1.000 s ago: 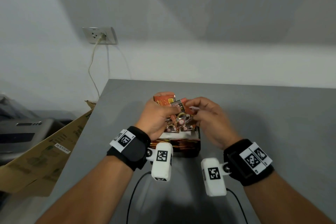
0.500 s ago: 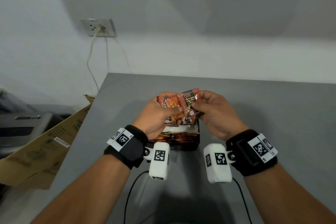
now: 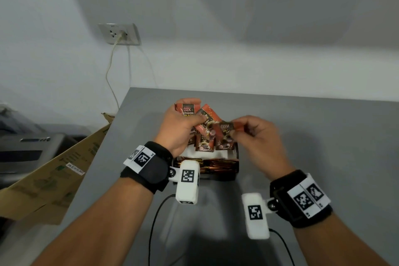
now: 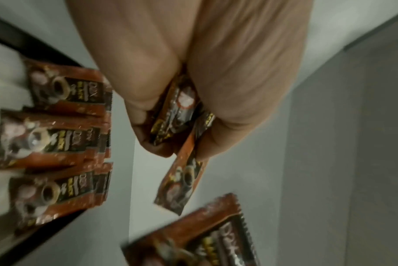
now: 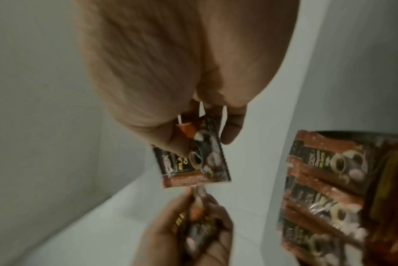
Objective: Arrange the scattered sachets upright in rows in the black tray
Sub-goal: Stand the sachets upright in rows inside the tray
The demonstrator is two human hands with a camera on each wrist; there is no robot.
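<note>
Up over the black tray (image 3: 234, 171) both hands are raised: the left hand (image 3: 180, 127) grips a fan of sachets (image 3: 197, 117), while the right hand (image 3: 257, 136) pinches a single sachet (image 3: 230, 126) beside it. More sachets stand upright in the tray (image 3: 205, 146).

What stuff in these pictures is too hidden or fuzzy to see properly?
- Head view: the left hand covers much of the bunch of sachets it grips, so no count.
- Head view: the black tray is partly hidden by both hands and a wrist camera.
- Right wrist view: the single sachet pinched by the right hand is blurred; small print unreadable.
</note>
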